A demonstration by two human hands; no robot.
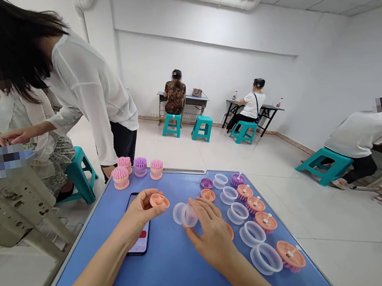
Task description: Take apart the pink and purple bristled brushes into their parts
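Here I am watching through the head camera, and my left hand [139, 213] has an orange cap [159, 201] pinched between thumb and fingers, its hollow side with the small central peg turned up toward me, held above the blue table [127, 285]! Over to my right hand [210, 227], and its thumb and fingers are closed around a clear collar [184, 215], the two rims showing to the left of the fingertips; whether the collar touches the table, I cannot tell. Cap and collar sit near each other, a gap between them. Under my left wrist lies a phone [142, 241], partly covered. Just beyond my right fingers I have a purple cap [206, 184] and a second orange cap [207, 196], with another orange piece [230, 230] mostly hidden by the hand. Then, along the right side, a line of five clear rings [229, 214] runs beside five bristled heads [266, 221], bristles down, white stems up, the farthest one purple! At the far left corner stand four brushes [140, 167], bristles up, and beyond them a person in a white blouse [95, 85] leans toward the neighbouring table [5, 193]
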